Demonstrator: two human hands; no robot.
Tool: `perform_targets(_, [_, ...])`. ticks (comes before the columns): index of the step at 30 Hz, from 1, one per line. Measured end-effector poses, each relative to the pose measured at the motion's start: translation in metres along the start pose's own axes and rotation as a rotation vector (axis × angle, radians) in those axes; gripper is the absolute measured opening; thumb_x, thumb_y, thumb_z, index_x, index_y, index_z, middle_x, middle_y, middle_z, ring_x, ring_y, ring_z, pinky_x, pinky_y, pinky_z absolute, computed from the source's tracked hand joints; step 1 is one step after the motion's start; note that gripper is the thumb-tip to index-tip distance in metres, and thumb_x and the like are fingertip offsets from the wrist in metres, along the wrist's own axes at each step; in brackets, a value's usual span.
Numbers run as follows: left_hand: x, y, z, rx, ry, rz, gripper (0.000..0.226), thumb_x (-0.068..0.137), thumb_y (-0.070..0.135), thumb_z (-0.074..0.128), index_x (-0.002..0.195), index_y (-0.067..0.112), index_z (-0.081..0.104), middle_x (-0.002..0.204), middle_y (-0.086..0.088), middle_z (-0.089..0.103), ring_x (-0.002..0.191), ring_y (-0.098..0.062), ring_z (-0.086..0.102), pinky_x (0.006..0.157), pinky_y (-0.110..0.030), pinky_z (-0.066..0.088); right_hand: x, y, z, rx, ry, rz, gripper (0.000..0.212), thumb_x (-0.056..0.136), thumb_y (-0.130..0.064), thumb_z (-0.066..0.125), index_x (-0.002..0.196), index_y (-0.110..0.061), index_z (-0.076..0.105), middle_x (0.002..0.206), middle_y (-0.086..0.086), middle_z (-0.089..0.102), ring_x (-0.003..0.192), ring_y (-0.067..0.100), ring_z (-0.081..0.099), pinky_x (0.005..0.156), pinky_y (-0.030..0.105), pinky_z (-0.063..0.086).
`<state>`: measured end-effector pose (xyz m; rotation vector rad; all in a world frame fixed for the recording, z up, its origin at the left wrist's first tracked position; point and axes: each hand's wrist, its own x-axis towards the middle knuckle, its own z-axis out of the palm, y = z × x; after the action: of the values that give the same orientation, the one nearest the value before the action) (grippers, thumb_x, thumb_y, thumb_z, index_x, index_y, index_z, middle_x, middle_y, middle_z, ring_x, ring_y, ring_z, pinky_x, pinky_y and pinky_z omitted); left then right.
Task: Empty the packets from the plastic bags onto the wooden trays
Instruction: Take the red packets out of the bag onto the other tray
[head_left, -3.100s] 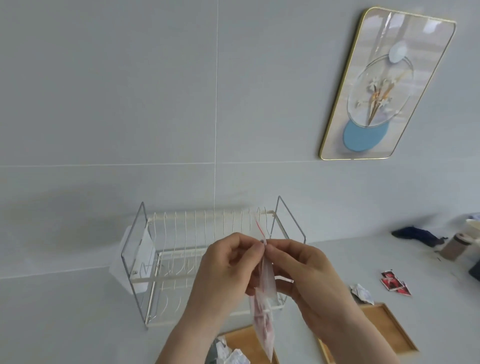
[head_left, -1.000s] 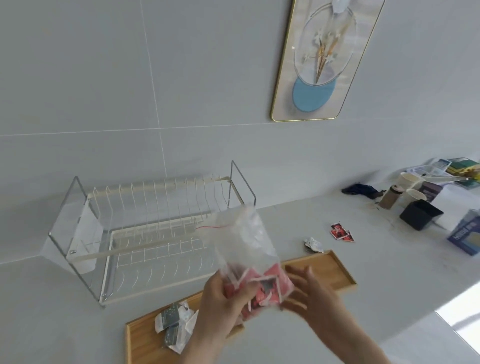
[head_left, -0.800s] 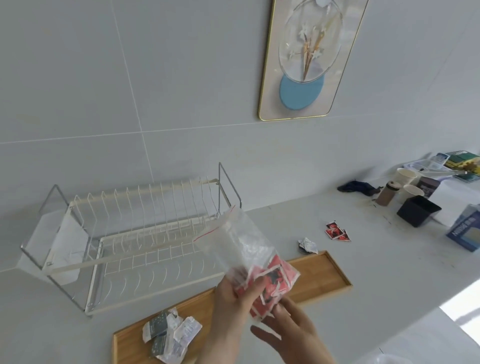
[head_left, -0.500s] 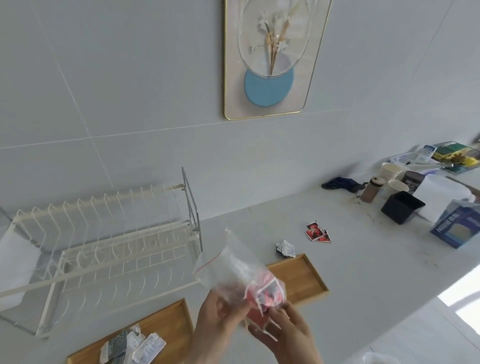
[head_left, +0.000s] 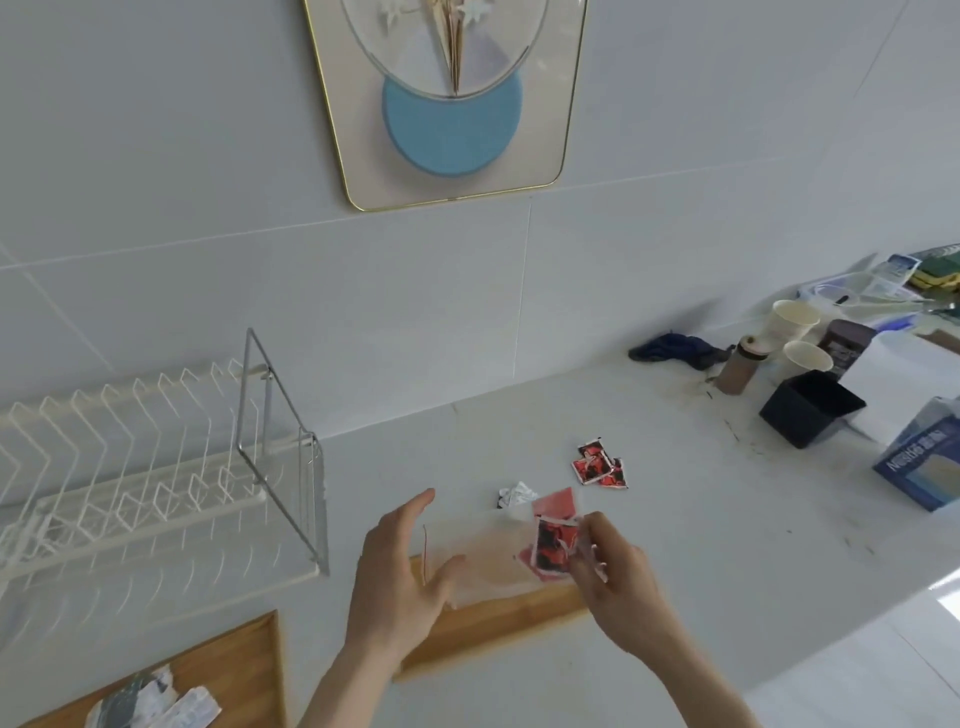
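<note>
A clear plastic bag (head_left: 483, 561) with a red zip line lies sideways in the air over the right wooden tray (head_left: 493, 631). Red packets (head_left: 553, 540) are bunched at its right end. My right hand (head_left: 615, 577) pinches that end of the bag. My left hand (head_left: 402, 577) is spread open at the bag's mouth, thumb and fingers apart; the blur hides whether it touches the plastic. The left wooden tray (head_left: 239, 665) holds a few grey and white packets (head_left: 150, 701).
Loose red packets (head_left: 600, 465) and a crumpled white packet (head_left: 514, 494) lie on the counter behind the right tray. A white wire dish rack (head_left: 156, 493) stands at the left. A black box (head_left: 808, 410), paper cups (head_left: 792, 322), a blue carton (head_left: 922, 462) and a dark cloth (head_left: 670, 349) sit at the right.
The bag has turned from upright to sideways over the right tray. My left hand has let go of its bottom and opened. My right hand has taken the packet end.
</note>
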<state>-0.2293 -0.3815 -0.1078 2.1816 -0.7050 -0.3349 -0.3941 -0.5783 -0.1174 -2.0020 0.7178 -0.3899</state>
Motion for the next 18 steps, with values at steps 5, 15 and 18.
perform_targets(5, [0.022, 0.009, 0.034, 0.227, -0.175, -0.010, 0.057, 0.085, 0.043, 0.070, 0.138, 0.040, 0.052, 0.133, 0.019, 0.060, 0.131, -0.011, 0.049, 0.110, -0.031, 0.040, 0.019, 0.008, -0.013, -0.224, -0.058, -0.188, 0.017, 0.087, -0.020, 0.055, 0.089, -0.034, 0.045, 0.078, -0.026, 0.054, 0.066, 0.002, 0.049, 0.059, 0.021, 0.040])
perform_targets(15, [0.036, 0.002, 0.061, 0.164, -0.131, -0.146, 0.026, 0.089, 0.024, 0.068, 0.079, 0.046, 0.059, 0.088, 0.021, 0.071, 0.091, -0.001, 0.063, 0.070, -0.013, 0.043, 0.031, 0.019, -0.019, -0.211, 0.086, -0.129, 0.021, 0.086, -0.010, 0.073, 0.084, -0.031, 0.070, 0.080, -0.020, 0.071, 0.073, 0.002, 0.068, 0.063, 0.040, 0.059])
perform_targets(18, [0.041, 0.000, 0.067, 0.161, -0.129, -0.155, 0.032, 0.089, 0.024, 0.069, 0.075, 0.048, 0.055, 0.087, 0.023, 0.070, 0.085, 0.005, 0.060, 0.066, -0.007, 0.039, 0.035, 0.016, -0.019, -0.160, 0.135, -0.131, 0.020, 0.086, -0.011, 0.075, 0.082, -0.030, 0.070, 0.080, -0.021, 0.070, 0.077, -0.004, 0.067, 0.065, 0.037, 0.059])
